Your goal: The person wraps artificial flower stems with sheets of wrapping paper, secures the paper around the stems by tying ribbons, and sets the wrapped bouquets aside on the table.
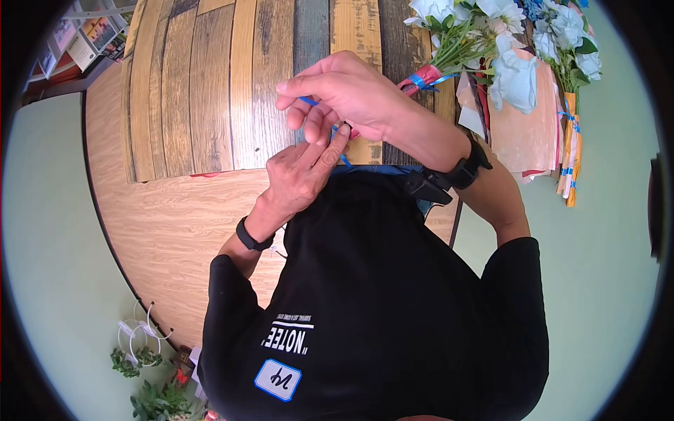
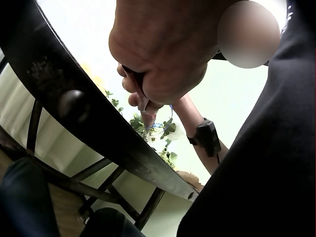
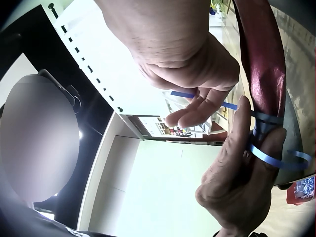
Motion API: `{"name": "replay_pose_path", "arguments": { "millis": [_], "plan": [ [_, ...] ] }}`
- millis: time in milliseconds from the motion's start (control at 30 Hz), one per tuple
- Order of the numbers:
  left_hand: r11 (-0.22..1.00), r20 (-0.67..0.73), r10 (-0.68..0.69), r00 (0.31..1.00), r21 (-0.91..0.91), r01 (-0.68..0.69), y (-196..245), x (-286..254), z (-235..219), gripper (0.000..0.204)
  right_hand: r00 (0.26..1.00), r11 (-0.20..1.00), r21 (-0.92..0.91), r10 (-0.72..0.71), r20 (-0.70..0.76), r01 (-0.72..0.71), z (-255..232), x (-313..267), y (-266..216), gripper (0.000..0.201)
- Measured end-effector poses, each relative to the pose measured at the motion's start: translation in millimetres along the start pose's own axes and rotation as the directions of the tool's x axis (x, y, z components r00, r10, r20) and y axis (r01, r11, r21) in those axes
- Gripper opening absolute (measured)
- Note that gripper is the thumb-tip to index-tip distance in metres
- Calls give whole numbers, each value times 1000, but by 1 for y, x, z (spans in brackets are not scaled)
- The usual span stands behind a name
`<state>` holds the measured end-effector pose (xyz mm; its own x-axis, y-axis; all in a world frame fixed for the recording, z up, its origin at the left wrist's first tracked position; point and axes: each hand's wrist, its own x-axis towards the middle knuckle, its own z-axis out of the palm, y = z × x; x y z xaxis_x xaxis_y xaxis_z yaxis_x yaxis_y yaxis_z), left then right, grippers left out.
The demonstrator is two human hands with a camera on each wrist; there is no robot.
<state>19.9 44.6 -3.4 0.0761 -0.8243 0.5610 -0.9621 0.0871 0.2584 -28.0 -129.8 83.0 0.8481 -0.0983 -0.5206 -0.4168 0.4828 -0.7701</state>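
A flower bouquet with a dark red wrapped handle (image 3: pixel 266 64) lies across the near edge of the table, its white flowers (image 1: pixel 435 10) pointing away to the right. My left hand (image 1: pixel 298 179) grips the handle's lower end, thumb and fingers on either side of it in the right wrist view. Blue ribbon (image 3: pixel 270 159) circles the wrapping there, with one end curling loose. Above the left hand, my right hand (image 1: pixel 347 91) pinches the ribbon's other end, drawn out from the handle. In the left wrist view the left hand mostly hides the handle.
The plank-topped table (image 1: pixel 203 84) ends in a dark rim (image 2: pixel 98 118) close to my body. At the right lie pink wrapping sheets (image 1: pixel 523 130) and a second bouquet with an orange-wrapped handle (image 1: pixel 570 140). A red container (image 3: pixel 302 191) with blue shreds sits low down.
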Motion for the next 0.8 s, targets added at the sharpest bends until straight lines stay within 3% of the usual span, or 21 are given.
{"name": "replay_pose_path", "arguments": {
  "millis": [100,200,267,300,367,400,433,467,500,533,567,600,633,700,767,800],
  "plan": [
    [999,-9,-27,1000,-42,27,0,-2,2,56,1000,999,-35,-23,12,24,2,10,0,36],
    [991,-6,-72,997,-117,71,4,-2,2,56,993,993,49,-110,-31,112,1,14,-1,41],
    [966,21,-164,986,-198,165,5,-5,2,53,963,963,116,-227,-146,245,0,7,-8,44],
    [966,19,-166,986,-198,166,5,-7,2,53,963,963,114,-227,-145,244,-3,-2,-13,44],
    [886,59,-298,953,-354,299,3,-10,1,47,962,958,95,-272,18,269,-17,-33,-18,48],
    [886,58,-300,952,-354,300,4,-9,0,47,951,956,35,-292,102,290,-24,-48,-13,43],
    [744,120,-443,889,-505,438,5,-8,-3,43,934,949,-24,-305,185,315,-32,-65,-6,39],
    [556,206,-558,804,-626,546,6,-6,-5,39,954,971,-40,-224,198,236,-41,-83,1,34],
    [558,205,-556,805,-626,545,4,-4,-7,39,968,986,-57,-142,209,157,-48,-95,8,30],
    [393,289,-645,708,-669,631,3,-3,-11,38,967,986,-57,-144,209,159,-52,-98,18,30],
    [211,380,-707,596,-691,692,1,-2,-13,36,984,976,-130,-167,62,174,-56,-99,31,26],
    [98,404,-734,546,-732,674,0,-1,-13,34,977,963,-203,-197,-86,176,-60,-99,45,24],
    [97,410,-728,549,-731,676,1,1,-14,34,976,964,-200,-198,-95,176,-62,-94,61,24],
    [-161,501,-771,392,-750,642,1,4,-16,34,859,884,-216,-459,-227,415,-62,-68,83,27],
    [-174,492,-770,406,-774,609,1,4,-18,34,856,878,-196,-473,-210,437,-55,-46,84,31],
    [-218,538,-748,388,-752,622,1,6,-23,35,841,845,-180,-527,-120,504,-51,-34,85,31]
  ]
}}
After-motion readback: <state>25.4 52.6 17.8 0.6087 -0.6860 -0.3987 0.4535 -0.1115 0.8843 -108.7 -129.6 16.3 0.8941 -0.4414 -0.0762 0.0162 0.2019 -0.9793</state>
